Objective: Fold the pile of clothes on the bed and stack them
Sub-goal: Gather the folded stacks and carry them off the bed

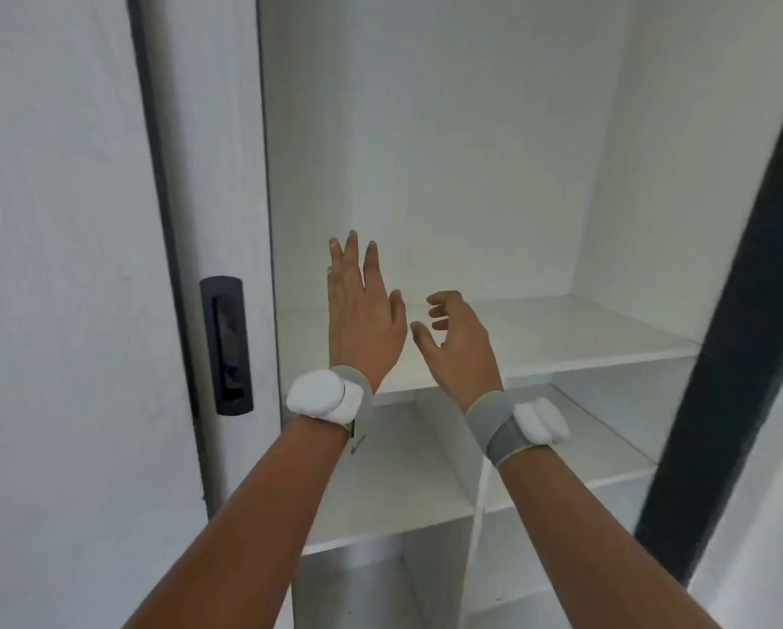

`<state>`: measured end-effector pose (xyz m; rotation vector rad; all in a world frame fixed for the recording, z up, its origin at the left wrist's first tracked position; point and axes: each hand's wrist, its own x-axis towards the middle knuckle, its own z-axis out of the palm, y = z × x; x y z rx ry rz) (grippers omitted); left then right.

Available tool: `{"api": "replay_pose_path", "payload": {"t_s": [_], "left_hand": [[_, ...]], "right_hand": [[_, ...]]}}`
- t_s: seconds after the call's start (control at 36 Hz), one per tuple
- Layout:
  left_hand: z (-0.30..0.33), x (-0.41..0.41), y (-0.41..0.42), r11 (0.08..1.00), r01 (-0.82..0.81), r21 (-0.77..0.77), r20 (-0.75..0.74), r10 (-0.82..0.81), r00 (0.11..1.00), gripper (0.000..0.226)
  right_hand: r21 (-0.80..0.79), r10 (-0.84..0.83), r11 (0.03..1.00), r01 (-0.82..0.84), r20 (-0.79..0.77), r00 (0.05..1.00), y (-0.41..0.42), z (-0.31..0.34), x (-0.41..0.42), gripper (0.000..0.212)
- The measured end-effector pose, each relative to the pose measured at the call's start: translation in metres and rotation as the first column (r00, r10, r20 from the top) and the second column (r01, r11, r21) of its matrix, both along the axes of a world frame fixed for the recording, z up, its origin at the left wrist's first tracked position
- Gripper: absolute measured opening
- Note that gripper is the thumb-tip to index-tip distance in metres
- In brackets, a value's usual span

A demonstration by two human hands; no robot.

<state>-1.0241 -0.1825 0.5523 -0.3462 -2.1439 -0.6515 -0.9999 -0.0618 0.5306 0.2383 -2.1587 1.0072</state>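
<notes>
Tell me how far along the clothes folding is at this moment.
Nothing folded shows: no clothes, bed or stack is in view, so progress cannot be judged. In hand: nothing; the left hand has straight fingers, the right hand loosely curled ones, both raised before a bare white wardrobe shelf beside the sliding door. Whether any folding is left cannot be told here.

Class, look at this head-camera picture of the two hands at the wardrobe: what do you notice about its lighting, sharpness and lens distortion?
Head view: soft, even light with no glare on the white shelf; wide-angle lens bends the dark door frame and sliding door edges; left hand and right hand are slightly soft, the whole picture mildly smeared; faint shadow in the lower compartments.
</notes>
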Motion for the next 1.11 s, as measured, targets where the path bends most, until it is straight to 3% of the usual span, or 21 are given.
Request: {"api": "replay_pose_path", "payload": {"t_s": [0.11, 0.19, 0.25, 0.28, 0.33, 0.36, 0.5, 0.56, 0.58, 0.64, 0.67, 0.69, 0.72, 0.75, 0.78, 0.86, 0.89, 0.94, 0.97, 1.06, 1.11], "left_hand": [[0.005, 0.004, 0.073, 0.966, 0.239, 0.101, 0.188, -0.255, 0.949, 0.056], [0.004, 0.010, 0.109, 0.903, 0.380, 0.198, 0.203, -0.417, 0.886, 0.054], [0.004, 0.022, 0.165, 0.818, 0.524, 0.239, 0.203, -0.569, 0.797, 0.051], [0.003, 0.022, 0.165, 0.821, 0.515, 0.245, 0.212, -0.564, 0.798, 0.050], [0.006, 0.039, 0.214, 0.737, 0.637, 0.225, 0.238, -0.676, 0.698, 0.047], [0.006, 0.041, 0.215, 0.734, 0.640, 0.226, 0.237, -0.679, 0.695, 0.046], [0.007, 0.082, 0.278, 0.487, 0.846, 0.217, 0.274, -0.862, 0.426, 0.037], [0.004, 0.106, 0.298, 0.333, 0.910, 0.248, 0.307, -0.918, 0.253, 0.032], [0.005, 0.106, 0.298, 0.316, 0.907, 0.278, 0.311, -0.923, 0.226, 0.030], [-0.001, 0.130, 0.311, 0.163, 0.938, 0.306, 0.339, -0.939, 0.053, 0.027], [-0.008, 0.148, 0.314, 0.104, 0.952, 0.287, 0.355, -0.935, -0.005, 0.026], [-0.007, 0.147, 0.315, 0.084, 0.956, 0.283, 0.343, -0.939, -0.019, 0.025], [-0.015, 0.171, 0.318, -0.030, 0.957, 0.289, 0.356, -0.924, -0.137, 0.025], [-0.020, 0.190, 0.318, -0.087, 0.956, 0.281, 0.364, -0.912, -0.190, 0.024], [-0.022, 0.194, 0.317, -0.101, 0.954, 0.282, 0.356, -0.913, -0.201, 0.022], [-0.035, 0.255, 0.305, -0.293, 0.891, 0.346, 0.407, -0.809, -0.424, 0.016], [-0.037, 0.254, 0.304, -0.310, 0.878, 0.366, 0.402, -0.798, -0.449, 0.014], [-0.048, 0.302, 0.287, -0.415, 0.801, 0.431, 0.401, -0.708, -0.582, 0.011], [-0.050, 0.305, 0.284, -0.414, 0.791, 0.451, 0.397, -0.701, -0.593, 0.010], [-0.065, 0.369, 0.253, -0.551, 0.673, 0.493, 0.405, -0.539, -0.738, 0.010], [-0.075, 0.393, 0.240, -0.618, 0.608, 0.498, 0.395, -0.463, -0.794, 0.011]], "right_hand": [[-0.033, -0.142, 0.989, 0.141, -0.032, 0.989, 0.068, 0.008, 0.035, 0.033], [-0.079, -0.211, 0.975, 0.207, -0.049, 0.976, 0.099, 0.009, 0.060, 0.031], [-0.104, -0.341, 0.936, 0.336, -0.036, 0.939, 0.141, 0.008, 0.091, 0.030], [-0.103, -0.341, 0.936, 0.336, -0.030, 0.940, 0.141, 0.010, 0.093, 0.030], [-0.117, -0.486, 0.870, 0.480, -0.035, 0.873, 0.174, 0.005, 0.126, 0.031], [-0.124, -0.479, 0.873, 0.471, -0.037, 0.877, 0.176, 0.005, 0.128, 0.031], [-0.160, -0.728, 0.679, 0.716, -0.025, 0.685, 0.209, 0.000, 0.190, 0.030], [-0.192, -0.828, 0.554, 0.810, -0.019, 0.561, 0.212, -0.010, 0.224, 0.029], [-0.209, -0.825, 0.555, 0.805, -0.014, 0.565, 0.210, -0.008, 0.228, 0.028], [-0.252, -0.910, 0.404, 0.880, -0.012, 0.414, 0.202, -0.017, 0.258, 0.026], [-0.275, -0.935, 0.342, 0.899, -0.008, 0.353, 0.195, -0.024, 0.276, 0.025], [-0.296, -0.935, 0.340, 0.893, -0.008, 0.353, 0.194, -0.022, 0.276, 0.025], [-0.305, -0.966, 0.240, 0.921, 0.017, 0.258, 0.179, -0.029, 0.298, 0.024], [-0.307, -0.980, 0.182, 0.934, 0.020, 0.197, 0.169, -0.035, 0.315, 0.024], [-0.320, -0.977, 0.190, 0.928, 0.031, 0.211, 0.164, -0.035, 0.317, 0.024], [-0.327, -0.998, -0.011, 0.945, 0.062, 0.009, 0.117, -0.049, 0.365, 0.021], [-0.346, -0.998, -0.007, 0.938, 0.062, 0.016, 0.115, -0.052, 0.365, 0.020], [-0.308, -0.988, -0.154, 0.939, 0.064, -0.141, 0.074, -0.061, 0.403, 0.018], [-0.305, -0.987, -0.160, 0.939, 0.080, -0.142, 0.070, -0.064, 0.407, 0.018], [-0.346, -0.942, -0.333, 0.877, 0.096, -0.321, 0.010, -0.081, 0.452, 0.019], [-0.348, -0.917, -0.398, 0.849, 0.128, -0.377, -0.013, -0.089, 0.468, 0.017]]}}
